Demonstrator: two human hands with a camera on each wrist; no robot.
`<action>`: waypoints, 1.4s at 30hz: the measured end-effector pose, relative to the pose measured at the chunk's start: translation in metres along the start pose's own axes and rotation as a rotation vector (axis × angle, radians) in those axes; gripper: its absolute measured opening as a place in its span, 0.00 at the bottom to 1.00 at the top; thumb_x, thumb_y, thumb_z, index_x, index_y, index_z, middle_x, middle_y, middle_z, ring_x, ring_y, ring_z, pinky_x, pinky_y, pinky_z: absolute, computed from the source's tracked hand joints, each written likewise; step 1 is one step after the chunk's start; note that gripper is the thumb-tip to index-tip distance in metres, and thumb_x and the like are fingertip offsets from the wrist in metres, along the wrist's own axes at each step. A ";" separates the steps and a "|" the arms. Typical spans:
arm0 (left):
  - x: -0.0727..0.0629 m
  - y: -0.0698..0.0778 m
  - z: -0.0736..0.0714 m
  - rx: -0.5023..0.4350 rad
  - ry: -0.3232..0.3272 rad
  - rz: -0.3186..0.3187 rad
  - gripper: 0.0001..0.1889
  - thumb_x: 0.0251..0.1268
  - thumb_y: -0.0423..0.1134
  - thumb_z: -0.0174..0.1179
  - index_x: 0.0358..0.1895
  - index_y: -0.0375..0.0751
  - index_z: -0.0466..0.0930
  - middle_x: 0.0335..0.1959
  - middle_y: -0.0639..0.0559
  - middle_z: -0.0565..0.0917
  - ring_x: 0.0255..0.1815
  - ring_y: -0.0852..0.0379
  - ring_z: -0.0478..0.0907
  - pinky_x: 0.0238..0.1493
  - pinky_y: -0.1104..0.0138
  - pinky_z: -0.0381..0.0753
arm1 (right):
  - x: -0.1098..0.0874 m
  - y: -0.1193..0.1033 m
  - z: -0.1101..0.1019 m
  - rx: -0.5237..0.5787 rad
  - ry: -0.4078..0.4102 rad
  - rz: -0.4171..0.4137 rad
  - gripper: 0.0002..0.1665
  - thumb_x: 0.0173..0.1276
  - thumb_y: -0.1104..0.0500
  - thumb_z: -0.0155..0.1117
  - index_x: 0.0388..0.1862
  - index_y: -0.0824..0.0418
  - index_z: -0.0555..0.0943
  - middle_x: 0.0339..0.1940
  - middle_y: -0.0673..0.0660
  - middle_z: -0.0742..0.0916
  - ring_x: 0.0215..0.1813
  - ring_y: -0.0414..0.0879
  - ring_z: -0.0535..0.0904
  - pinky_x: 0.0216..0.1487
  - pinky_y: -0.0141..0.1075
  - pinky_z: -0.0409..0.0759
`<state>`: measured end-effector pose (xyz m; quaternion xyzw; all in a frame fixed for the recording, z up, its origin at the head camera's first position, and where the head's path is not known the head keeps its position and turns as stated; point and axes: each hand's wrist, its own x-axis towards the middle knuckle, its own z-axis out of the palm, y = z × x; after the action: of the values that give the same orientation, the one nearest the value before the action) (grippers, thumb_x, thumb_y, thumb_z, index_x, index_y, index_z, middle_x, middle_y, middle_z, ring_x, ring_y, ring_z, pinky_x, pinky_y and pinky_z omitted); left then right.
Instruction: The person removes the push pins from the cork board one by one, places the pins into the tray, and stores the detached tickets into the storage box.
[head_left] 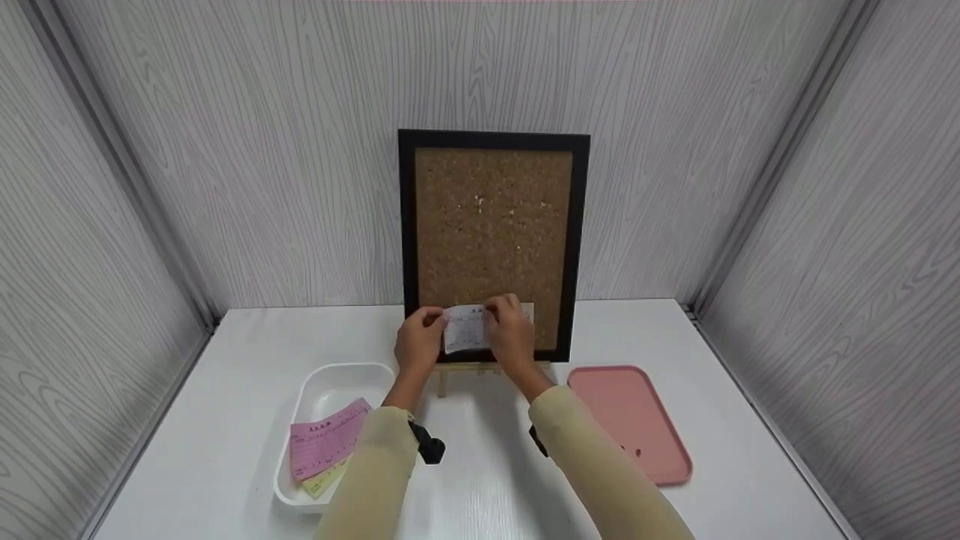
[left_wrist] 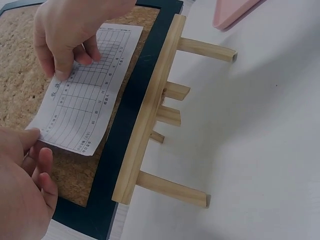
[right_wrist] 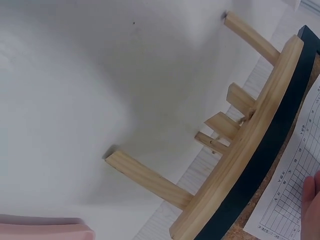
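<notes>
A white printed receipt slip [head_left: 466, 330] with ruled lines lies against the lower part of a black-framed cork board [head_left: 491, 247]. My left hand [head_left: 418, 341] pinches the slip's left upper corner between thumb and finger. At the slip's upper edge, my right hand [head_left: 511, 334] has its thumb and fingertips together on the paper; whether a small pin is between them is hidden. In the left wrist view the near end of the slip [left_wrist: 75, 125] bends slightly off the cork. Only the right hand's fingers [right_wrist: 308, 197] show in the right wrist view.
The board stands on a wooden easel [left_wrist: 150, 115] with legs jutting forward. To the left, a white tray [head_left: 315, 382] holds pink slips [head_left: 330, 439] and a yellow slip [head_left: 322, 478]. A pink tray [head_left: 622, 401] with a few small dark bits lies right, partly behind the right sleeve.
</notes>
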<state>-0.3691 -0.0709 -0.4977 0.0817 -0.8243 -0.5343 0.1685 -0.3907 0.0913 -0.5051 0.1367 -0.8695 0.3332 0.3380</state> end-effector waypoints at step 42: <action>-0.059 0.006 -0.088 -0.034 -0.027 0.010 0.14 0.74 0.48 0.59 0.54 0.48 0.84 0.46 0.51 0.87 0.43 0.53 0.79 0.39 0.64 0.76 | -0.064 0.039 -0.101 0.105 0.016 -0.103 0.05 0.67 0.65 0.70 0.41 0.58 0.87 0.37 0.50 0.88 0.38 0.40 0.84 0.39 0.36 0.84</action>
<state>-0.2820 -0.1246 -0.4705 0.0675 -0.8176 -0.5486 0.1614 -0.3119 0.1889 -0.5119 0.1962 -0.8400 0.3615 0.3539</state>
